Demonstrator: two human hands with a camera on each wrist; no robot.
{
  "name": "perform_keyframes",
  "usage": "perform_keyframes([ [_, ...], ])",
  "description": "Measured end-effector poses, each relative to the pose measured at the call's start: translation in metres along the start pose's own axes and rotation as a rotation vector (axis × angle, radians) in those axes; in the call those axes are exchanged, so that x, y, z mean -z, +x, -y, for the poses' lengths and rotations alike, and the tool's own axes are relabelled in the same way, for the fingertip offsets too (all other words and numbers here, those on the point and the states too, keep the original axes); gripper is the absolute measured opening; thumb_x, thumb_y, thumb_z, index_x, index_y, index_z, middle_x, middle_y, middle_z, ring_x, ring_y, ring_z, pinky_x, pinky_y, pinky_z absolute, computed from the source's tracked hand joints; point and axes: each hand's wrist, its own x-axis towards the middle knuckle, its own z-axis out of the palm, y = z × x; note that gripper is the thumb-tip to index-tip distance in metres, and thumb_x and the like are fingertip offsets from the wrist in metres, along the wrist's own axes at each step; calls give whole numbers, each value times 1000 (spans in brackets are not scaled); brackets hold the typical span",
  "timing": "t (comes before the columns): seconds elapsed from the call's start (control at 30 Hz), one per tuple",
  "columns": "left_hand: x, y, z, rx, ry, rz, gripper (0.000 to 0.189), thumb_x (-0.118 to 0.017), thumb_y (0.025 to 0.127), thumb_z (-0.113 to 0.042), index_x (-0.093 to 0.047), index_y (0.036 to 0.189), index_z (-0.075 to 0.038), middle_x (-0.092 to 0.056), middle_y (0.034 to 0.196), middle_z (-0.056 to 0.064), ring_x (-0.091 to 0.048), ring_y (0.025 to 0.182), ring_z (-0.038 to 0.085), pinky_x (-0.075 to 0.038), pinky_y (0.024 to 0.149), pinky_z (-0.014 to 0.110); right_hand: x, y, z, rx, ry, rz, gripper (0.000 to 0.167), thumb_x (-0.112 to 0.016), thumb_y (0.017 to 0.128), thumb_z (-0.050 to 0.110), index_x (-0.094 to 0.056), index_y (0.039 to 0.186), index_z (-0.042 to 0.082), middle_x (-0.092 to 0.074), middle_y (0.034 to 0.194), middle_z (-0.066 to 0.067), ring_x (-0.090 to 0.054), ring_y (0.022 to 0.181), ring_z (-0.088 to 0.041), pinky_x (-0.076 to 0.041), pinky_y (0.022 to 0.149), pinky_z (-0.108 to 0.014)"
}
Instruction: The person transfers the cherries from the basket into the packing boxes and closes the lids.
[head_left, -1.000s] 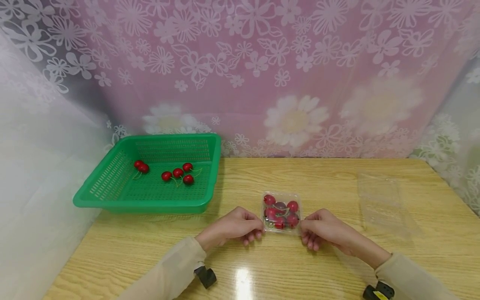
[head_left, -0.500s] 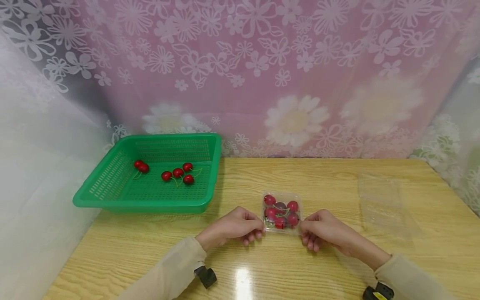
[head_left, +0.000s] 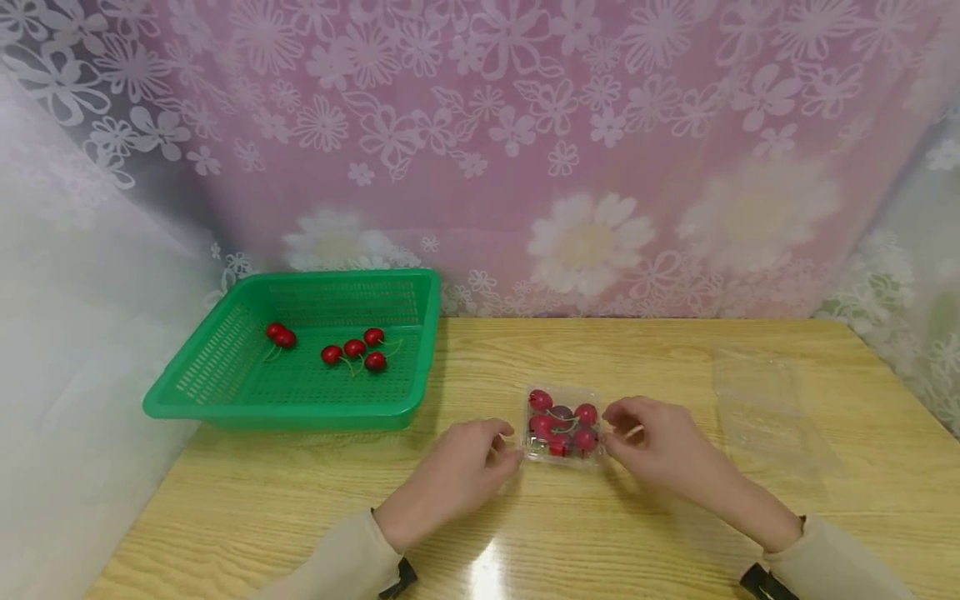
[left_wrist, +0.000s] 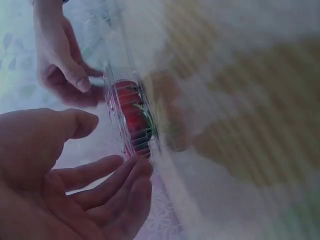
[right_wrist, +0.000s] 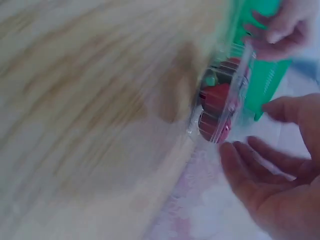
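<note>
A clear plastic clamshell box (head_left: 563, 460) with several red and dark cherries (head_left: 542, 425) inside lies on the table, its lid down. At its left side is my left hand (head_left: 457, 467), thumb and fingers bent loosely, fingertips close to the box's near left corner. My right hand (head_left: 667, 437) stands at the right side with index finger and thumb apart and their tips right by the wall. In the left wrist view, the left fingers (left_wrist: 120, 190) are spread under the box's edge, gripping nothing. The right wrist view has the right hand (right_wrist: 285, 180) likewise spread beside the box.
A green plastic basket (head_left: 285, 411) stands at the back left, holding several loose cherries (head_left: 355, 348) with stems. Another clear plastic container (head_left: 757, 392) lies on the right of the wooden table (head_left: 630, 350). A flowered pink curtain (head_left: 450, 208) hangs behind the table's back edge.
Both hands have let go of the box's near corners and their fingers have loosened. The right hand has risen a little along the right side; the left has drawn slightly away. The box stays put.
</note>
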Motion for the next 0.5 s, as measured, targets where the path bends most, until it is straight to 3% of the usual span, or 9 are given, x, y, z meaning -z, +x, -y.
perform_keyframes([
  [0.1, 0, -13, -2, -104, 230, -69, 45, -67, 98, -38, -64, 135, -12, -72, 123, 5, -68, 110, 21, -58, 91, 39, -9, -1, 2, 303, -115, -122, 42, -87, 80, 16, -72, 118, 3, -72, 112, -9, -73, 96, -24, -62, 75, -35],
  [0.17, -1, -22, -1, -146, 312, -79, 51, -67, 98, -42, -60, 141, -16, -67, 132, 5, -65, 120, 23, -56, 97, 44, -14, -1, 3, 410, -199, -142, 51, -90, 77, 19, -72, 123, 4, -71, 119, -13, -71, 103, -28, -62, 78, -39],
  [0.27, -2, -31, 3, -180, 358, -66, 55, -67, 97, -46, -56, 145, -21, -63, 137, 3, -61, 124, 23, -54, 98, 49, -19, 0, 3, 431, -277, -101, 49, -89, 79, 22, -74, 122, 6, -70, 124, -16, -69, 110, -31, -62, 82, -42],
  [0.5, -2, -41, 9, -201, 384, -25, 54, -65, 98, -47, -55, 145, -24, -60, 141, 0, -59, 126, 20, -54, 99, 49, -11, 29, -9, 322, -394, -24, 39, -85, 84, 20, -75, 118, 3, -70, 122, -22, -70, 107, -37, -61, 84, -47],
])
